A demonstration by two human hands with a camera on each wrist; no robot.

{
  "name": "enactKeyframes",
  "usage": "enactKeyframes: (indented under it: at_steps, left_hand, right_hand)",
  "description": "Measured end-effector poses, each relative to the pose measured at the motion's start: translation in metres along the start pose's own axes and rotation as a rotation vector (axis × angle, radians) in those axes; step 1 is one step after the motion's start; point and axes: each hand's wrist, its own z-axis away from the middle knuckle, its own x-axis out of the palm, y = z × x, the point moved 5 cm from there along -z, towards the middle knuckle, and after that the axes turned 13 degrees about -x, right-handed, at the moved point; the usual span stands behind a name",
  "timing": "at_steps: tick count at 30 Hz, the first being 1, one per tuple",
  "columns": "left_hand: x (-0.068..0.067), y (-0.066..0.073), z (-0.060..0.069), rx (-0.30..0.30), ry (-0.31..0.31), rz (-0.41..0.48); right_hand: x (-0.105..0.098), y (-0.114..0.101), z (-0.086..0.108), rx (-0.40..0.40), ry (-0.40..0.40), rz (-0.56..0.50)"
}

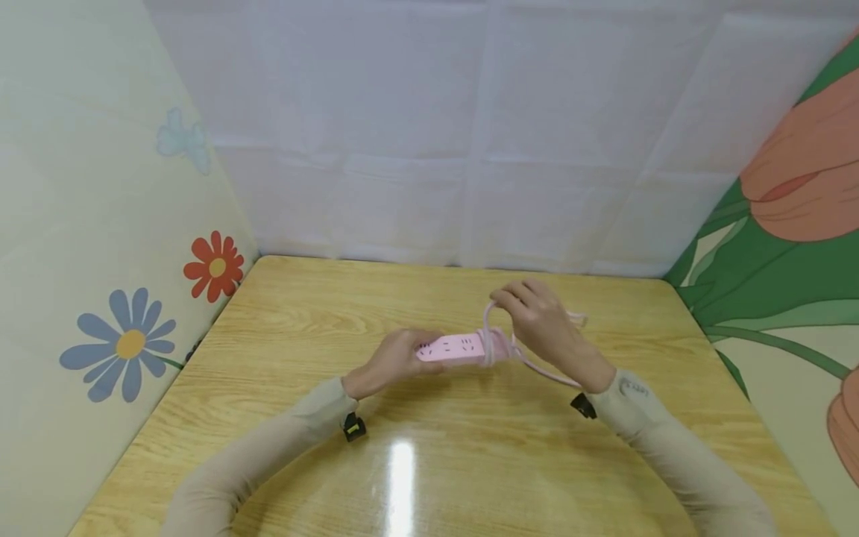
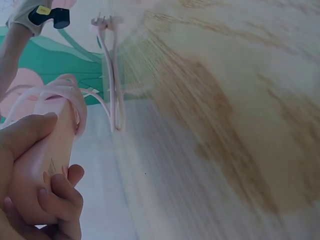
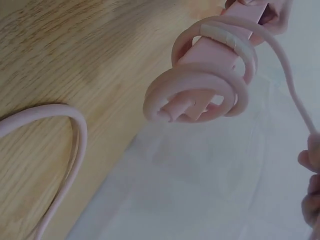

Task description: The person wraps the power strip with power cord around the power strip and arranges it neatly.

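A pink power strip (image 1: 456,347) is held above the table by my left hand (image 1: 396,362), whose fingers and thumb wrap its left end. Loops of the pink cord (image 3: 200,80) go round the strip's other end. Up and to the right, my right hand (image 1: 540,321) pinches a stretch of that cord, which arcs from the coils to its fingertips. In the left wrist view, the thumb lies along the strip (image 2: 57,135) and fingers curl under it. The cord's plug (image 2: 102,22) rests on the table, its prongs showing.
The wood-grain table (image 1: 302,298) spreads under both hands. A white cloth (image 1: 376,149) hangs behind its back edge. Walls printed with flowers (image 1: 130,343) stand at the left and right. A loose bend of cord (image 3: 75,130) lies on the tabletop near the right wrist.
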Motion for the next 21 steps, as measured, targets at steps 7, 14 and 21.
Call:
enactKeyframes:
  at_steps: [7, 14, 21]
  left_hand:
    - [0.002, 0.001, 0.003, 0.103, 0.023, -0.072]
    - [-0.001, 0.004, 0.004, 0.189, 0.060, -0.085]
    - [-0.002, 0.008, 0.006, 0.299, 0.106, -0.151]
  right_hand:
    - [0.002, 0.011, 0.007, 0.089, 0.051, -0.046]
    - [0.003, 0.019, 0.012, 0.187, 0.046, -0.026]
    - [0.007, 0.022, 0.010, 0.181, 0.004, -0.052]
